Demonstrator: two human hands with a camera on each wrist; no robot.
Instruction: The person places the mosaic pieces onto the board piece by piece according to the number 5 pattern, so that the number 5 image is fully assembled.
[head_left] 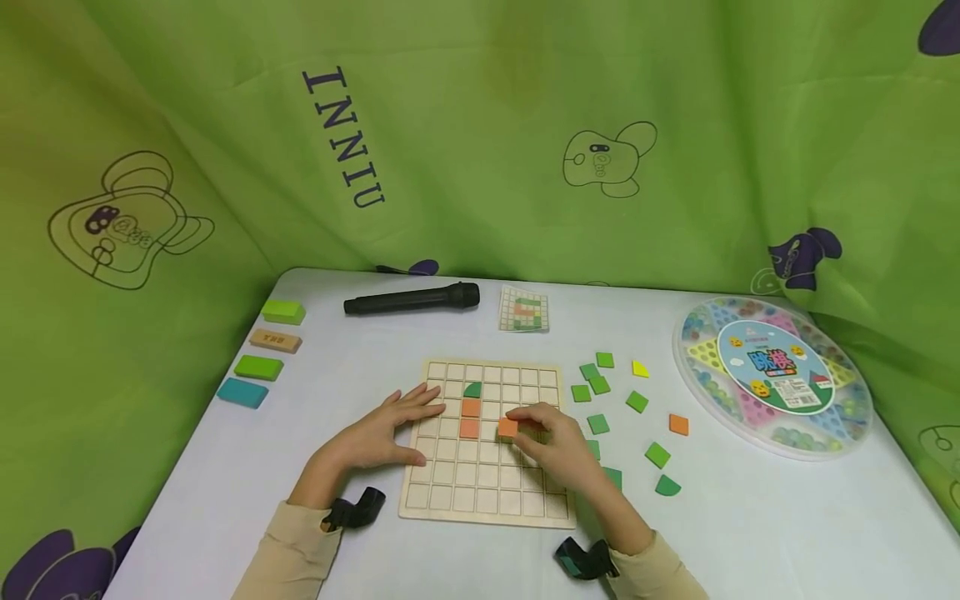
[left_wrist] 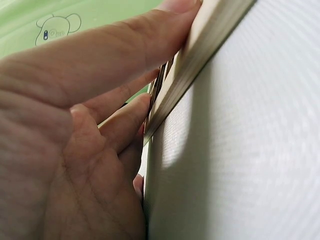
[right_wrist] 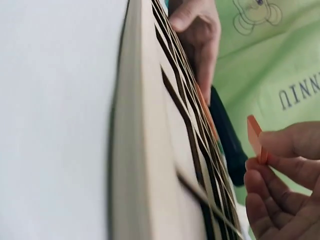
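A wooden grid board [head_left: 486,500] lies on the white table. In one of its columns sit a green quarter-round tile [head_left: 473,390] and, below it, two orange square tiles [head_left: 469,428]. My left hand [head_left: 378,429] rests on the board's left edge with fingers spread and thumb apart. Between thumb and fingertips, my right hand [head_left: 558,446] pinches another orange square tile [head_left: 507,427] over the middle of the board. The right wrist view shows this tile [right_wrist: 255,137] held above the board's surface, apart from it.
Loose green tiles [head_left: 637,402], a yellow piece [head_left: 640,368] and an orange square [head_left: 678,424] lie right of the board. Behind it are a pattern card [head_left: 524,310] and a black microphone [head_left: 412,298]. Several blocks [head_left: 258,367] line the left; a round marble-game box [head_left: 776,367] stands right.
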